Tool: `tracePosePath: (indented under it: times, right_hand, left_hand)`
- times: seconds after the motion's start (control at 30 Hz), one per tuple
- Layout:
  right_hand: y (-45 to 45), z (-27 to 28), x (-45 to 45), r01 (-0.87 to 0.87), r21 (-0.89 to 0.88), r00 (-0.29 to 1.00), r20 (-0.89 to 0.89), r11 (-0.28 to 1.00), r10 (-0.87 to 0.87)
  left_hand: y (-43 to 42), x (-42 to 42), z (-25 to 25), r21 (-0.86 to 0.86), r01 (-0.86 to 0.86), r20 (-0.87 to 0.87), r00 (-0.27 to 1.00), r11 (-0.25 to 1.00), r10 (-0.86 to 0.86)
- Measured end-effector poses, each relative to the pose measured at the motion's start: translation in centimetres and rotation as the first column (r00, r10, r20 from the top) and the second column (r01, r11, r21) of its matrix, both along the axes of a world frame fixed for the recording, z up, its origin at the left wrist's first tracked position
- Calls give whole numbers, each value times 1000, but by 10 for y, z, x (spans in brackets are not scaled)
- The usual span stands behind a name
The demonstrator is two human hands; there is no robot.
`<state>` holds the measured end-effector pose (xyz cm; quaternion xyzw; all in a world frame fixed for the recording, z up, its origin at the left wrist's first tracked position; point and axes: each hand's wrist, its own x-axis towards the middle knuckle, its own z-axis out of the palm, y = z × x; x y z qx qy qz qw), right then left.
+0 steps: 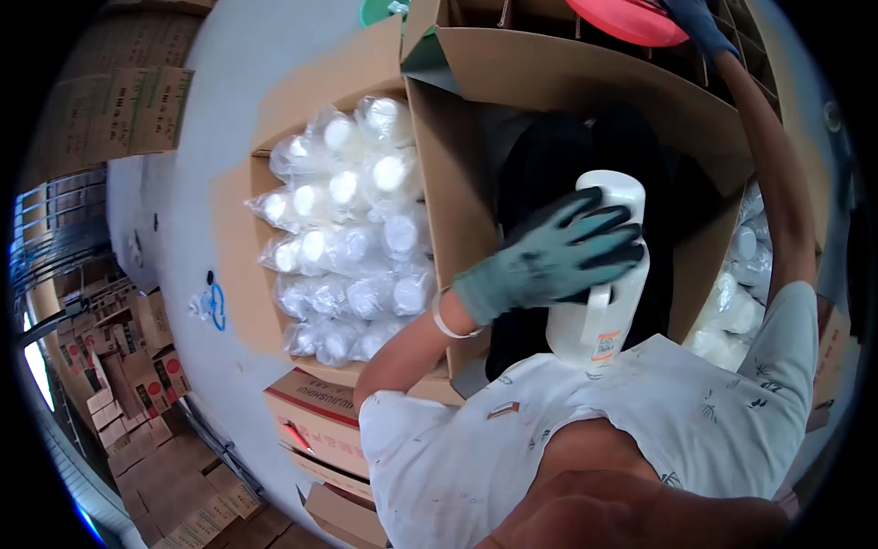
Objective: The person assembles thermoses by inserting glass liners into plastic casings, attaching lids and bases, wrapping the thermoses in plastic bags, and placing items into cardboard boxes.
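My left hand (558,253), in a grey-green glove with dark fingertips, has its fingers round the side of a white plastic pitcher (585,334). The pitcher leans upright against my lap, its handle towards me and a small orange-and-white label low on it. My right hand (702,27), in a dark blue glove, is at the top edge of the view, at the rim of a red basin (631,25). Its fingertips are cut off by the frame, so I cannot make out whether they grip the basin.
To the left, an open carton (261,206) holds several rows of plastic-wrapped white items (343,188). More wrapped items (736,302) show on the right. The basin rests over a carton with dividers (530,18). Closed cartons (315,412) stand at lower left, stacked boxes (137,110) farther off.
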<state>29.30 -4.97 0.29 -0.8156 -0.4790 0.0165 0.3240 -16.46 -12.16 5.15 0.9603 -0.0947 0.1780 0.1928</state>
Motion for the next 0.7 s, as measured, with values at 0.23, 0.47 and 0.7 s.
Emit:
tracePosePath:
  times: [0.23, 0.47, 0.7]
  right_hand:
    - [-82, 26, -148, -575, 186, 752, -262, 797, 604]
    - [-93, 4, -195, -489, -286, 830, 138, 824, 541]
    - [-94, 6, -189, -487, -279, 838, 117, 827, 533]
  left_hand:
    - [100, -71, -217, -478, -832, -353, 475, 281, 806]
    - [115, 14, -368, 39, -751, -405, 591, 660, 697]
    - [175, 17, -292, -750, -658, -610, 728, 70, 314]
